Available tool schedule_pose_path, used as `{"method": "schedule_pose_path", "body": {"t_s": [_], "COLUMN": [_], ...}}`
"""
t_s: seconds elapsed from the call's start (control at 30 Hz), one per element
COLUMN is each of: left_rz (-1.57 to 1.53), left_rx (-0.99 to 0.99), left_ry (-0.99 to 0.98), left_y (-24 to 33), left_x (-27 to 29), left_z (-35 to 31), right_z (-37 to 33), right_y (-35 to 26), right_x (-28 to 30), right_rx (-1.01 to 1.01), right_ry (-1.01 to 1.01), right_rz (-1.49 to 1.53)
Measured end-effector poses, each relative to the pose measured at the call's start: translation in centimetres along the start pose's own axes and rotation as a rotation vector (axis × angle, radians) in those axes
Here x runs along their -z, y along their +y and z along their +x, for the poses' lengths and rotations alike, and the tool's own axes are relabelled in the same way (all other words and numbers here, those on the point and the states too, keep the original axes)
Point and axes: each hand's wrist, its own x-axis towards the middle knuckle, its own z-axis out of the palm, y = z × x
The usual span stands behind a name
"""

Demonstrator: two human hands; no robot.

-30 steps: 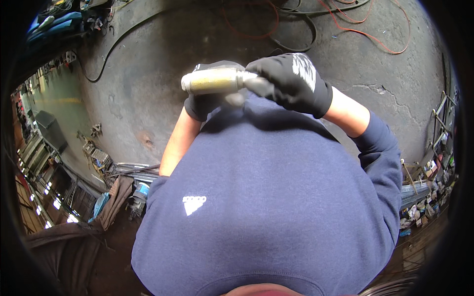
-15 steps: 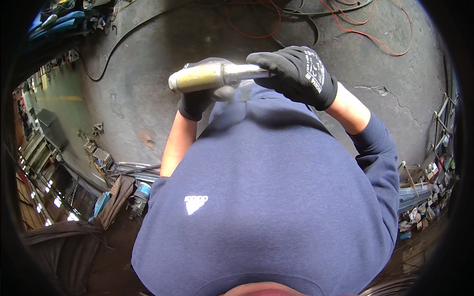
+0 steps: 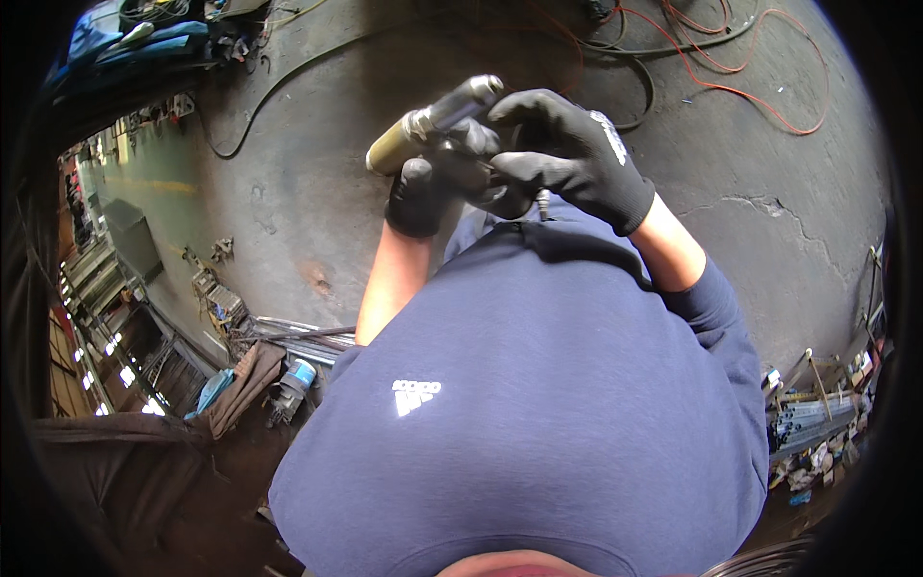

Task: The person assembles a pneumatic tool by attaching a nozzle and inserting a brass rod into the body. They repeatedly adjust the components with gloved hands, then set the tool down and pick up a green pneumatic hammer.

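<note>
My left hand, in a black work glove, is closed around an air tool with a yellow body and a silver barrel. The barrel points up and to the right. My right hand, gloved the same way, is just right of the tool. Its thumb and forefinger are apart, leaving a gap, and the lower finger reaches the dark part of the tool. Below that hand a small metal fitting hangs in front of my blue sweatshirt. The tool's grip is partly hidden and blurred.
Orange hose and dark hose lie looped on the concrete floor. A dark cable curves at the left. Metal bars lie at the lower left, and a bundle of tubes at the right.
The tool has turned so its barrel tilts upward. My right hand has let go of the barrel and spread its fingers beside the tool. The view has shifted slightly.
</note>
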Motion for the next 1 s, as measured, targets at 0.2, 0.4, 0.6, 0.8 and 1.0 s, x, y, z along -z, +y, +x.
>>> {"method": "schedule_pose_path", "body": {"t_s": [0.2,0.4,0.6,0.8,1.0], "left_rz": [-0.16,-0.213,-0.151,0.168,0.238], "left_rx": [-0.138,-0.162,-0.043,0.255,0.304], "left_ry": [0.103,0.068,0.217,0.197,0.055], "left_y": [-1.5,-1.9,-1.8,-0.6,0.8], "left_x": [-0.5,-0.1,0.4,4.3,7.7], "left_z": [0.9,1.0,-1.1,-3.3,-4.2], "right_z": [-1.9,-1.3,2.7,4.5,4.4], "right_y": [1.6,0.6,-0.4,2.8,3.6], "right_x": [0.1,0.7,0.2,-0.8,-2.8], "right_rx": [-0.013,0.05,0.319,0.536,0.393], "right_ry": [0.13,0.131,0.138,-0.073,-0.313], "right_rz": [0.12,0.007,0.003,-0.747,-0.829]}}
